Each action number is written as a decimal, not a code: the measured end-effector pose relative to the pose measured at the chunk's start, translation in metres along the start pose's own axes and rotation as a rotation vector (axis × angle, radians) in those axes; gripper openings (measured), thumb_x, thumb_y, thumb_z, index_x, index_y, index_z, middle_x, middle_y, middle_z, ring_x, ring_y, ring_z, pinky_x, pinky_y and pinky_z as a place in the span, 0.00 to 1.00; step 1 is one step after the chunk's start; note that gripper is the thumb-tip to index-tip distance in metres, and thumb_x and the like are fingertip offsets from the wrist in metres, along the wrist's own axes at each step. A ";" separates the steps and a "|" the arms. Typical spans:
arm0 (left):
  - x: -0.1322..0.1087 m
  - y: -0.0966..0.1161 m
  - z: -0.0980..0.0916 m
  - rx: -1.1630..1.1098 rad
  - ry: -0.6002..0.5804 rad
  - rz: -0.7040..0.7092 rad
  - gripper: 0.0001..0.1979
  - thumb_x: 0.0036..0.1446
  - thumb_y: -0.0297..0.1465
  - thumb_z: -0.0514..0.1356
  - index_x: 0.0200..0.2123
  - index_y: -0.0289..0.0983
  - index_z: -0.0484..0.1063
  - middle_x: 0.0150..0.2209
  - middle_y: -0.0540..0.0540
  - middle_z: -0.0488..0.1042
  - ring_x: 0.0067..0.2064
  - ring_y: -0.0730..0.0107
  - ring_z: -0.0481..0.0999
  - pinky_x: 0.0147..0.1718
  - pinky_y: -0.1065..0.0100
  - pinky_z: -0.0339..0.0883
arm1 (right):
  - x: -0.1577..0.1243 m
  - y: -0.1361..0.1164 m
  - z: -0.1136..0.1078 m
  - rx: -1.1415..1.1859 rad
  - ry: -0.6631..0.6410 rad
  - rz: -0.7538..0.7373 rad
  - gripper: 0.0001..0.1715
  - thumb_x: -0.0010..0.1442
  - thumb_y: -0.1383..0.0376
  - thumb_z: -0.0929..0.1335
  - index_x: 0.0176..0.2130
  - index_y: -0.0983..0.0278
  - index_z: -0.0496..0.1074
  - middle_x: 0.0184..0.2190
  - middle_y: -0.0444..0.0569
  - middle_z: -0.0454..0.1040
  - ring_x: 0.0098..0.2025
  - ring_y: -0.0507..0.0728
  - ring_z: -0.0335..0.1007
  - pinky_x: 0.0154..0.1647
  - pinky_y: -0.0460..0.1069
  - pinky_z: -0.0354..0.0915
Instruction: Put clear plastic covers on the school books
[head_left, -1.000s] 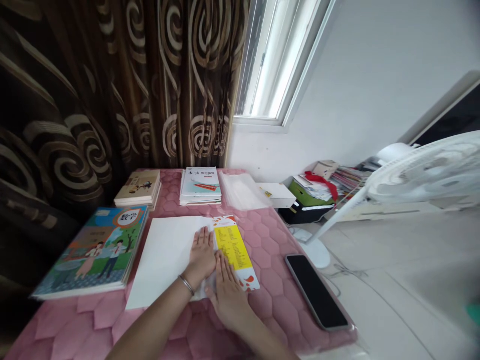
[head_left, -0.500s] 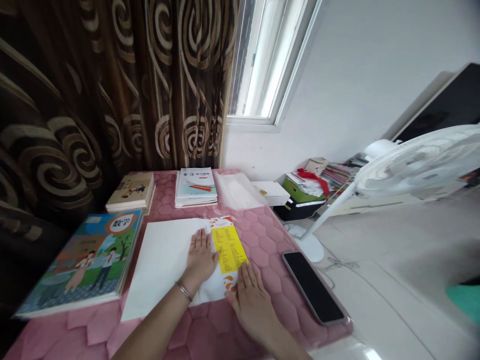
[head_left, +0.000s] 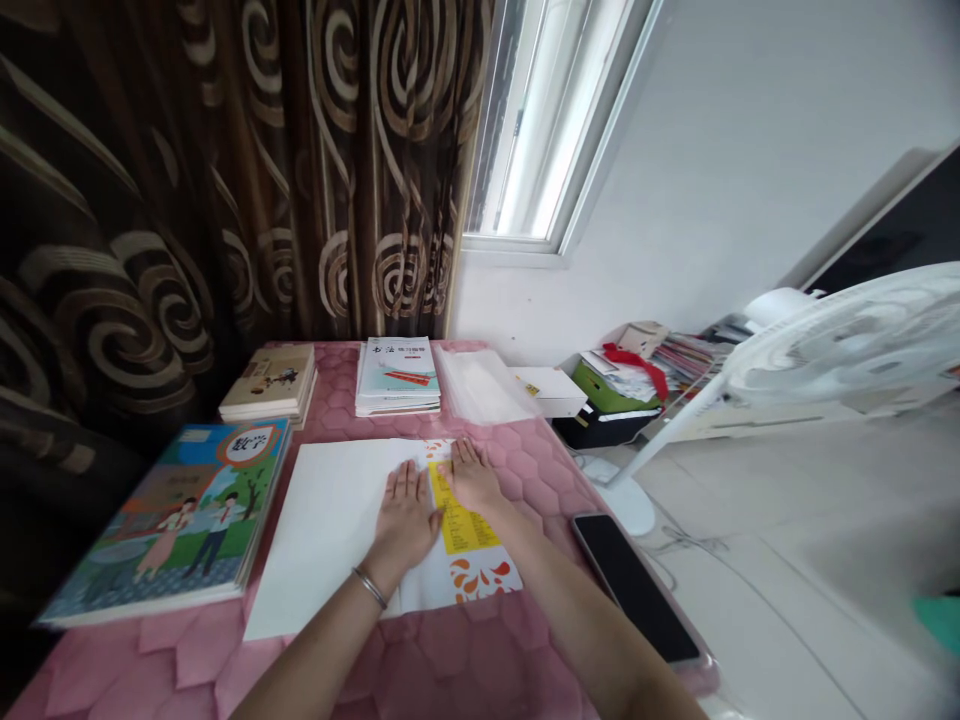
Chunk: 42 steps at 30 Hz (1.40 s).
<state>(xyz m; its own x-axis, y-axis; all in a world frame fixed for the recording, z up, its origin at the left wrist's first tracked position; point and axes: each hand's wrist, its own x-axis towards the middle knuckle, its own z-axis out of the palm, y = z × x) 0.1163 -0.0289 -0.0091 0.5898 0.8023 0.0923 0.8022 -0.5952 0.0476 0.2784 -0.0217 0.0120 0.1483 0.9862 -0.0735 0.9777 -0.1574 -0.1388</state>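
Note:
A wide white sheet [head_left: 330, 530] lies flat on the pink hexagon-patterned tablecloth [head_left: 465, 660]. Along its right side runs a printed strip [head_left: 469, 525] with a yellow text block and orange drop shapes. My left hand [head_left: 407, 515], with a bangle at the wrist, rests flat on the white paper just left of the yellow block, fingers stretched out. Higher up, my right hand [head_left: 471, 475] presses flat on the strip's upper part, its fingers extended, covering some of the print. Neither hand grips anything.
Picture-covered textbooks [head_left: 180, 510] lie at left, with tan books [head_left: 270, 380] behind. At the back are white booklets [head_left: 399, 372], clear plastic sleeves [head_left: 487, 385] and a white box [head_left: 551, 390]. A phone [head_left: 634, 585] lies near the right edge; a fan [head_left: 847, 340] stands beyond.
My right hand has slid from the strip's lower right corner up to its top, uncovering the orange pattern below. My left hand stays about where it was on the paper.

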 end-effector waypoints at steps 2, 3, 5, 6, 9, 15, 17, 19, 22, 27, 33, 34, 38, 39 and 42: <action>0.000 0.000 0.001 -0.004 0.000 0.001 0.36 0.62 0.45 0.43 0.66 0.27 0.50 0.68 0.33 0.44 0.69 0.51 0.41 0.65 0.52 0.36 | -0.001 0.001 0.002 0.008 0.006 0.033 0.40 0.67 0.52 0.47 0.66 0.77 0.46 0.68 0.60 0.43 0.70 0.61 0.34 0.67 0.60 0.33; 0.001 -0.001 0.001 -0.006 -0.005 0.002 0.36 0.62 0.46 0.43 0.66 0.27 0.50 0.68 0.33 0.44 0.69 0.51 0.41 0.65 0.52 0.36 | -0.001 0.000 0.002 0.013 0.011 0.046 0.40 0.67 0.52 0.47 0.66 0.77 0.46 0.68 0.61 0.43 0.70 0.61 0.34 0.67 0.61 0.33; 0.000 0.000 -0.001 -0.008 -0.015 0.001 0.35 0.62 0.45 0.43 0.66 0.27 0.51 0.68 0.33 0.45 0.69 0.50 0.42 0.65 0.52 0.36 | 0.001 -0.005 0.002 0.024 0.018 0.072 0.40 0.67 0.52 0.47 0.66 0.78 0.47 0.68 0.62 0.44 0.70 0.63 0.34 0.66 0.63 0.32; 0.000 0.000 -0.003 -0.008 -0.018 0.001 0.35 0.62 0.45 0.43 0.65 0.27 0.51 0.68 0.33 0.46 0.69 0.50 0.42 0.65 0.52 0.36 | 0.002 -0.009 0.000 0.035 0.021 0.071 0.40 0.67 0.51 0.47 0.66 0.77 0.48 0.67 0.63 0.44 0.70 0.63 0.34 0.66 0.64 0.32; -0.001 0.002 -0.009 -0.010 -0.002 0.012 0.35 0.62 0.44 0.44 0.65 0.26 0.52 0.67 0.32 0.49 0.68 0.49 0.46 0.64 0.51 0.37 | 0.007 -0.030 -0.004 0.121 0.009 -0.079 0.39 0.68 0.51 0.46 0.66 0.73 0.50 0.67 0.60 0.46 0.70 0.62 0.36 0.67 0.62 0.31; -0.001 0.003 -0.010 -0.016 0.016 0.016 0.34 0.62 0.43 0.45 0.64 0.26 0.54 0.65 0.31 0.54 0.67 0.48 0.49 0.64 0.51 0.37 | 0.016 -0.048 0.000 0.209 -0.072 -0.298 0.37 0.68 0.52 0.48 0.67 0.71 0.47 0.68 0.55 0.43 0.70 0.57 0.34 0.67 0.56 0.32; -0.001 0.001 -0.008 -0.021 -0.001 0.011 0.35 0.62 0.44 0.44 0.64 0.25 0.53 0.66 0.31 0.50 0.68 0.49 0.47 0.64 0.51 0.37 | 0.018 -0.031 0.000 0.153 -0.045 -0.198 0.38 0.68 0.51 0.50 0.67 0.74 0.47 0.68 0.59 0.40 0.70 0.59 0.30 0.67 0.59 0.31; -0.002 0.001 -0.006 -0.021 -0.016 0.005 0.35 0.62 0.44 0.43 0.65 0.25 0.52 0.67 0.32 0.47 0.68 0.50 0.44 0.64 0.51 0.37 | 0.018 -0.010 -0.005 0.076 -0.031 -0.073 0.39 0.68 0.52 0.49 0.67 0.76 0.45 0.68 0.60 0.37 0.70 0.60 0.28 0.67 0.60 0.31; -0.002 0.001 -0.008 -0.018 -0.030 0.002 0.35 0.62 0.44 0.42 0.65 0.26 0.51 0.68 0.34 0.46 0.69 0.50 0.42 0.65 0.51 0.37 | 0.007 0.004 -0.014 0.016 -0.058 0.053 0.39 0.68 0.53 0.48 0.67 0.75 0.43 0.69 0.58 0.36 0.70 0.60 0.28 0.67 0.61 0.32; 0.000 0.004 -0.018 0.020 -0.121 -0.017 0.33 0.61 0.39 0.45 0.65 0.26 0.51 0.68 0.33 0.45 0.69 0.50 0.40 0.65 0.51 0.35 | -0.054 -0.036 -0.002 0.107 0.033 -0.070 0.39 0.68 0.52 0.48 0.66 0.76 0.47 0.68 0.59 0.41 0.70 0.62 0.26 0.67 0.63 0.29; -0.001 0.002 -0.011 0.009 -0.061 -0.006 0.34 0.63 0.41 0.43 0.65 0.25 0.50 0.68 0.33 0.45 0.69 0.51 0.41 0.65 0.52 0.35 | -0.138 -0.036 0.034 0.295 0.059 -0.101 0.42 0.64 0.50 0.57 0.66 0.74 0.48 0.68 0.57 0.41 0.70 0.62 0.33 0.69 0.59 0.34; -0.001 0.001 -0.010 0.006 -0.040 -0.001 0.35 0.63 0.43 0.43 0.65 0.25 0.50 0.68 0.32 0.45 0.69 0.50 0.41 0.65 0.52 0.35 | -0.146 -0.026 0.035 0.294 0.062 -0.075 0.42 0.63 0.51 0.58 0.66 0.75 0.49 0.68 0.58 0.42 0.70 0.62 0.33 0.69 0.59 0.33; 0.000 0.002 -0.013 0.018 -0.029 -0.015 0.35 0.63 0.43 0.44 0.65 0.25 0.52 0.67 0.31 0.45 0.69 0.50 0.42 0.65 0.51 0.34 | -0.168 0.009 0.027 0.304 0.069 -0.005 0.40 0.63 0.52 0.60 0.65 0.74 0.51 0.67 0.57 0.43 0.70 0.62 0.35 0.68 0.61 0.30; 0.000 0.004 -0.015 0.028 -0.027 -0.019 0.34 0.63 0.42 0.44 0.65 0.25 0.52 0.67 0.32 0.45 0.69 0.50 0.42 0.65 0.49 0.33 | -0.171 0.014 0.024 0.318 0.070 -0.011 0.39 0.63 0.52 0.60 0.65 0.71 0.52 0.67 0.56 0.44 0.70 0.62 0.35 0.68 0.62 0.30; -0.008 0.019 -0.021 0.055 -0.052 0.069 0.28 0.64 0.34 0.43 0.64 0.28 0.54 0.67 0.35 0.48 0.68 0.53 0.45 0.65 0.46 0.30 | -0.170 0.027 0.015 0.345 0.059 -0.055 0.34 0.64 0.53 0.59 0.64 0.64 0.57 0.67 0.52 0.50 0.69 0.62 0.37 0.67 0.64 0.31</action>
<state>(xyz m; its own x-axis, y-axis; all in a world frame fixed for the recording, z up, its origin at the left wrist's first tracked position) 0.1247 -0.0478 0.0123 0.6470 0.7613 0.0419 0.7623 -0.6471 -0.0124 0.2770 -0.1942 0.0064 0.1150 0.9934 -0.0013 0.8782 -0.1023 -0.4673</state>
